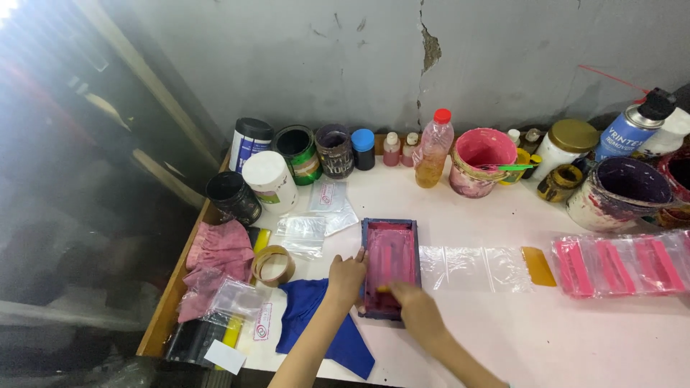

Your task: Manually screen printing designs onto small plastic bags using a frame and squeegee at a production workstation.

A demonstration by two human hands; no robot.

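- Left hand (348, 276) presses flat, fingers spread, on the screen frame's (389, 264) left edge, steadying it.
- Right hand (415, 307) grips a yellow squeegee (384, 289) over the pink mesh.

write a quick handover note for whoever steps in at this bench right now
Left hand: fingers on the left edge of the small blue-framed printing screen coated in pink ink, steadying it.
Right hand: at the screen's near end, pinching something small and yellow, too small to tell.
Done: printed clear plastic bags with pink bars lie at right.
Left: blank clear bags beside the screen; yellow squeegee lies unused.
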